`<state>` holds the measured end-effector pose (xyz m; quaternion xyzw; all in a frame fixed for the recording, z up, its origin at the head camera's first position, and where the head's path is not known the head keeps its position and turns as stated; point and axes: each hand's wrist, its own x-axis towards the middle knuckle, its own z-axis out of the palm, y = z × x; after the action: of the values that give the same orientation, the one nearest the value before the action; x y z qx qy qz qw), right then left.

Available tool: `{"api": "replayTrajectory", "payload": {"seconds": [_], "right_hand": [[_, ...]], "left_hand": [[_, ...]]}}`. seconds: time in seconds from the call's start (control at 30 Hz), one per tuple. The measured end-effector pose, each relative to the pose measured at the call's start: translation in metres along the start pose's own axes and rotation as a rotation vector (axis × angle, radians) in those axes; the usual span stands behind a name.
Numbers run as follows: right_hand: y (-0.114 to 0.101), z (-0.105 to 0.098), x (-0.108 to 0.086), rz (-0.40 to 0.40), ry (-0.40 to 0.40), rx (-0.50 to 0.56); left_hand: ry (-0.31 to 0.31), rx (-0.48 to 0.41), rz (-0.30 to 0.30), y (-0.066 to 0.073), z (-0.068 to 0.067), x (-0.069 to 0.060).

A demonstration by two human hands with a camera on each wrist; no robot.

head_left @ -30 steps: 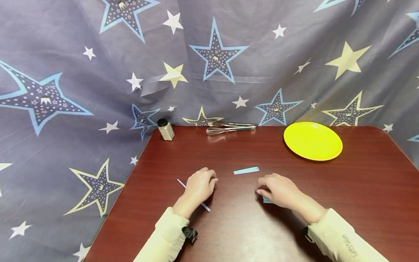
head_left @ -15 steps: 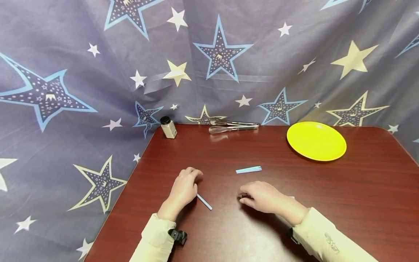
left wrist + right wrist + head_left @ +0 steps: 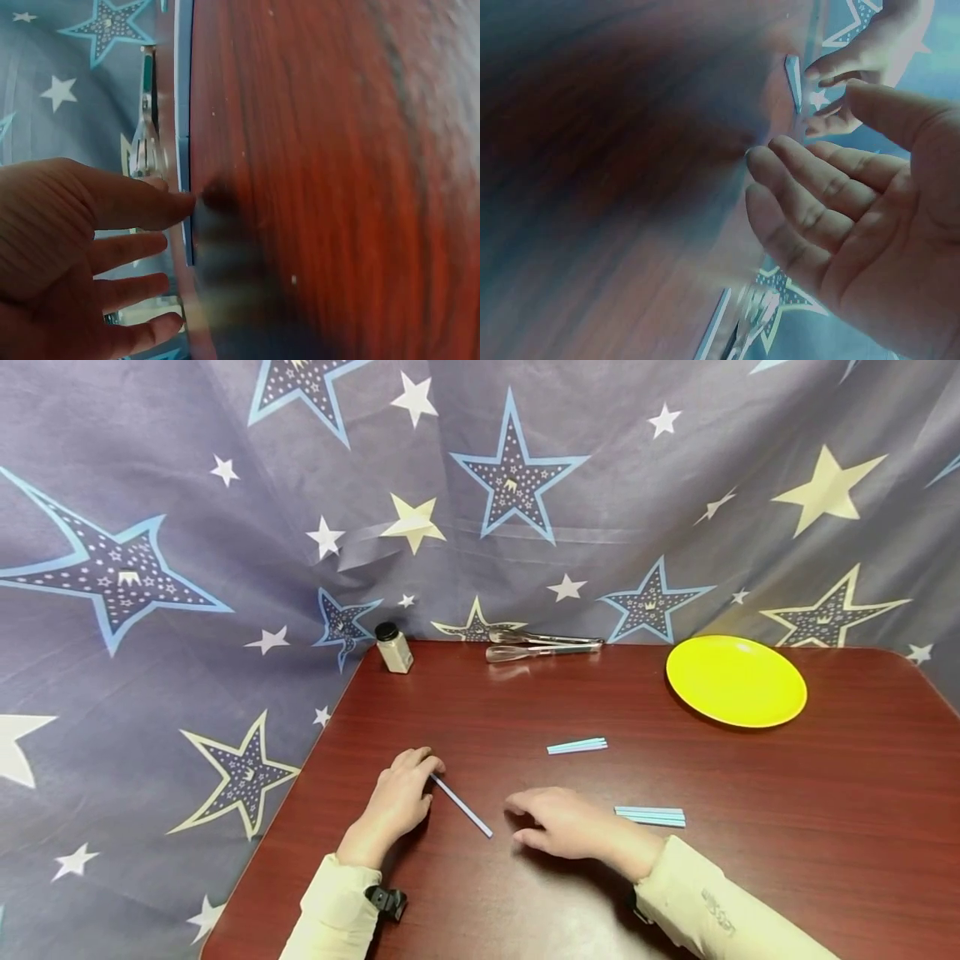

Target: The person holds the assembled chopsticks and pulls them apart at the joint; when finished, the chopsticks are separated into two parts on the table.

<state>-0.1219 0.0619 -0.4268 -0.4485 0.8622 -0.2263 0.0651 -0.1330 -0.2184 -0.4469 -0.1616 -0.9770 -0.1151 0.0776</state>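
A thin pale-blue stick (image 3: 463,806) lies slantwise on the table. My left hand (image 3: 393,802) is at its far end, thumb and fingers loosely bent; in the left wrist view the thumb (image 3: 142,202) overlaps the stick (image 3: 184,97), and a firm grip does not show. To the right of the stick's near end, my right hand (image 3: 566,822) hovers low with gently curved fingers and holds nothing, as its bare palm (image 3: 885,247) shows. One small bundle of light-blue sticks (image 3: 577,746) lies at mid-table, another bundle (image 3: 649,816) beyond the right forearm.
At the back edge stand a black-capped jar (image 3: 394,648) and, further right, metal tongs (image 3: 543,647) lying flat. A yellow plate (image 3: 737,681) sits at the back right. Behind the brown table (image 3: 825,827) hangs a grey star-patterned cloth (image 3: 525,568).
My right hand has moved left, away from the right bundle, which is uncovered now. My left hand has shifted left, exposing more of the single stick. The head view has turned slightly.
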Motion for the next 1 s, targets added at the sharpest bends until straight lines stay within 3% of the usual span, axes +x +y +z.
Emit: {"api": "replayTrajectory", "payload": {"seconds": [0.13, 0.33, 0.57, 1.0], "right_hand": [[-0.005, 0.003, 0.008, 0.017, -0.043, 0.052], [-0.010, 0.010, 0.014, 0.065, -0.109, 0.071], [-0.008, 0.013, 0.015, 0.090, -0.135, 0.088], [-0.005, 0.012, 0.014, 0.053, -0.110, 0.122]], "left_hand": [[-0.034, 0.005, 0.029, -0.002, 0.000, 0.000], [-0.076, -0.032, -0.023, -0.001, 0.001, -0.001], [-0.079, 0.004, -0.054, 0.003, -0.002, -0.001], [-0.055, 0.068, 0.015, 0.006, 0.002, -0.002]]}}
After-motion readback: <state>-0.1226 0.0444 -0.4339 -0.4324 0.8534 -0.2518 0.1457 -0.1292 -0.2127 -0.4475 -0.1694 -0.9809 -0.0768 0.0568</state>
